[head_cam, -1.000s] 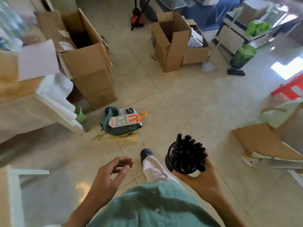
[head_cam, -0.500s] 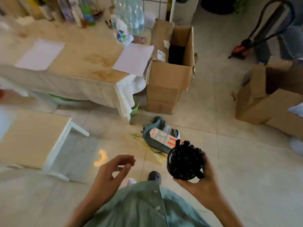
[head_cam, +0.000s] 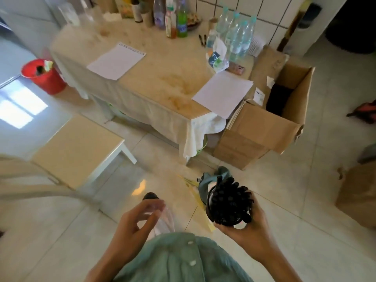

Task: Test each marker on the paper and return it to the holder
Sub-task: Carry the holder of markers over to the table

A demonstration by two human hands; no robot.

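Right hand (head_cam: 247, 224) is gripping the black holder (head_cam: 225, 202) of markers (head_cam: 231, 197) at lower centre; left hand (head_cam: 135, 222) is hanging loosely curled, holding nothing.

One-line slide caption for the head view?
Right hand holds a holder packed with black markers; left hand empty, paper on table ahead.

Glossy pale tiled floor (head_cam: 284, 200), cloth-covered table (head_cam: 162, 82), white-tiled wall (head_cam: 264, 9), low stool (head_cam: 77, 147), open cardboard box (head_cam: 264, 123)
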